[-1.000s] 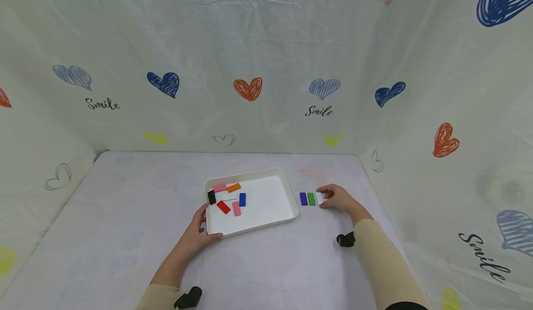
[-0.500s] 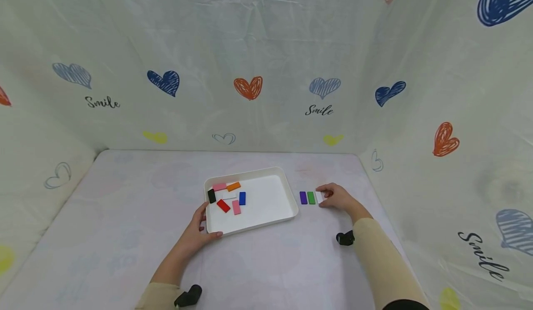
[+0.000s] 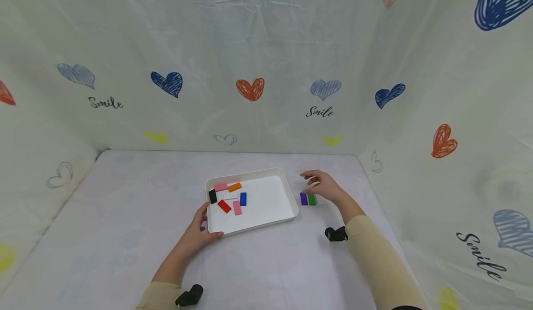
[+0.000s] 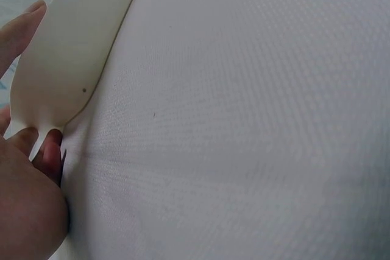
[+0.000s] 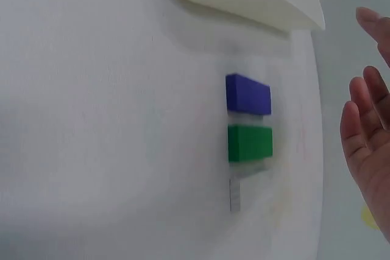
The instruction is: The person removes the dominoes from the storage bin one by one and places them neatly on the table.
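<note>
My left hand [image 3: 195, 234] grips the near left corner of a shallow white tray [image 3: 260, 226], thumb on the front side and fingers along the left end. The left wrist view shows fingertips pressed to the tray's outer wall [image 4: 67, 59]. Over the table, right of the tray, my right hand [image 3: 326, 187] is raised with nothing in it, fingers apart. Below it, a purple block [image 5: 250, 95], a green block [image 5: 251, 143] and a white block [image 5: 250, 190] lie in a row. The white one blends into the white tabletop.
Grouped in the tray's left part are a black block [image 3: 213, 196], an orange block [image 3: 234, 187], a red block [image 3: 224, 206], a blue block [image 3: 243, 199], two pink blocks and a white one. A heart-printed curtain [image 3: 275, 125] rises behind the table.
My right hand has let go of the white block beside the green one, then lifted and moved left and away from me. My left hand and the tray stay put.
</note>
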Demonstrator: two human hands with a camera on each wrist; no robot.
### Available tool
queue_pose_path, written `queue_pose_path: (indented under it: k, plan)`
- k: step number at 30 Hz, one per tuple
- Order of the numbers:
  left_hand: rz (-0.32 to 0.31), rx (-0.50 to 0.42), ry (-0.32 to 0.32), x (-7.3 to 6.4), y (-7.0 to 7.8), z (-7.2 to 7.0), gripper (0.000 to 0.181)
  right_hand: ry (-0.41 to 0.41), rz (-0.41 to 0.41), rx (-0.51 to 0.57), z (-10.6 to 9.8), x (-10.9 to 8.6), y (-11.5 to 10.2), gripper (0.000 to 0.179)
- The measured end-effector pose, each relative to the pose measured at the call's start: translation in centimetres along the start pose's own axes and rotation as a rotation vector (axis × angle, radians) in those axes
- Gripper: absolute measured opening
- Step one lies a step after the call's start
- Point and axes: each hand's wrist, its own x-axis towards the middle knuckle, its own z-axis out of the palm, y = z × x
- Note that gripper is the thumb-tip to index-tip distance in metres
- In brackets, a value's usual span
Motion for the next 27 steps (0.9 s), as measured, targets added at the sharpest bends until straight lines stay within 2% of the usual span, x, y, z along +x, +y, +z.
queue_pose_path:
  k: [9, 16, 27]
  plan:
    - [0.000, 0.000, -0.001, 0.1, -0.2, 0.1, 0.112, -0.080, -0.045, 0.026, 4.1, 1.2, -3.3, 0.058]
    - [0.001, -0.002, -0.001, 0.2, -0.1, 0.1, 0.111, -0.181, -0.096, -0.005, 7.1, 2.4, -5.2, 0.054]
    - [-0.016, 0.004, -0.004, 0.0, -0.1, -0.1, 0.112, -0.278, -0.083, 0.007, 11.5, 3.4, -7.4, 0.050]
